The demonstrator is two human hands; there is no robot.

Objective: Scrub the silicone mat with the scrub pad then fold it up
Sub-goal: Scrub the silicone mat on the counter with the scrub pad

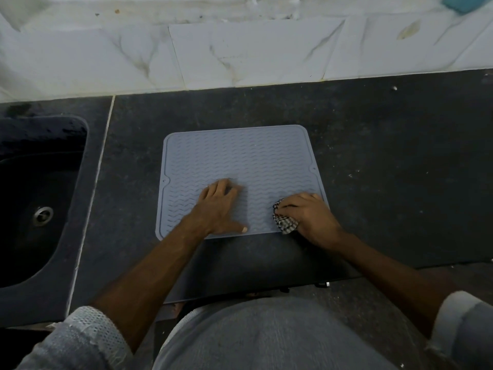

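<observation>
A grey-blue silicone mat (240, 158) with wavy ridges lies flat on the dark countertop (386, 156). My left hand (221, 206) rests on its near left part, fingers spread and pressing down. My right hand (309, 214) grips a checkered scrub pad (284, 220) at the mat's near right corner. The pad touches the mat, and most of it is hidden under my fingers.
A dark sink (34, 198) with a metal drain (42, 214) sits at the left, beyond a pale seam in the counter. White marbled tiles (240, 49) form the wall behind. A blue object (461, 2) shows at the top right corner.
</observation>
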